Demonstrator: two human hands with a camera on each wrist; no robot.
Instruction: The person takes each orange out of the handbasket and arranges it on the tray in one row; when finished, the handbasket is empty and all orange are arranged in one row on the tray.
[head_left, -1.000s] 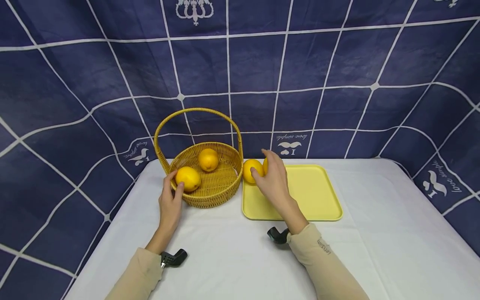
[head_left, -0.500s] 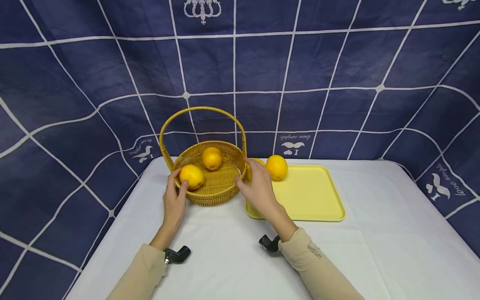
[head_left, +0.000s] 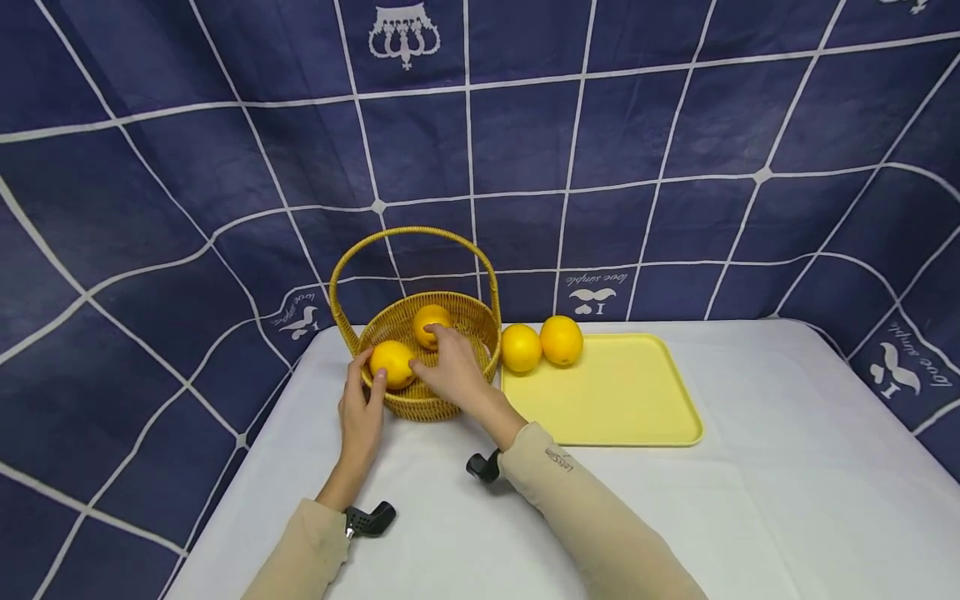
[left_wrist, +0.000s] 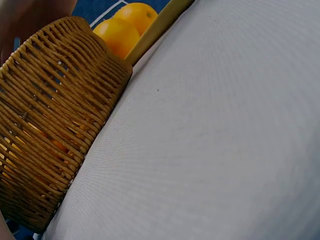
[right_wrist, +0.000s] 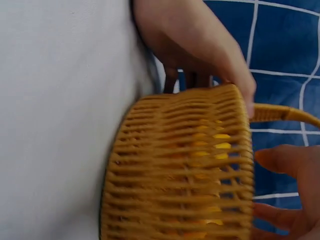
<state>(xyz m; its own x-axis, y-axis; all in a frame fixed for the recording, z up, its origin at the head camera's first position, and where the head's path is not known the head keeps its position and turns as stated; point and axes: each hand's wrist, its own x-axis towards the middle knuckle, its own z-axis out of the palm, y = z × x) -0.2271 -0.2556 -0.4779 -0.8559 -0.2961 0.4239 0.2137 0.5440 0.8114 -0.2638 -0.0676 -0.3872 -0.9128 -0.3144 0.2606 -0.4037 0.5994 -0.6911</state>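
Observation:
A woven yellow basket [head_left: 438, 403] with a tall handle stands left of a yellow tray [head_left: 615, 400]. Inside it lie two oranges, a near one [head_left: 392, 363] and a far one [head_left: 429, 319]. My left hand [head_left: 369, 377] grips the basket's left rim beside the near orange; the right wrist view shows its fingers [right_wrist: 240, 85] curled over the rim of the basket [right_wrist: 185, 165]. My right hand [head_left: 438, 358] reaches into the basket with its fingers stretched out, their tips at the far orange. Two more oranges [head_left: 521, 347] [head_left: 561, 340] sit on the tray's far left corner.
Everything stands on a table with a white cloth [head_left: 675, 517], backed by a dark blue checked curtain [head_left: 600, 125]. The left wrist view shows the basket wall [left_wrist: 50, 125], the tray's edge [left_wrist: 160, 25] and the two tray oranges [left_wrist: 117, 35].
My right hand has left the two oranges on the tray and moved left into the basket. My left hand has stayed on the basket's rim.

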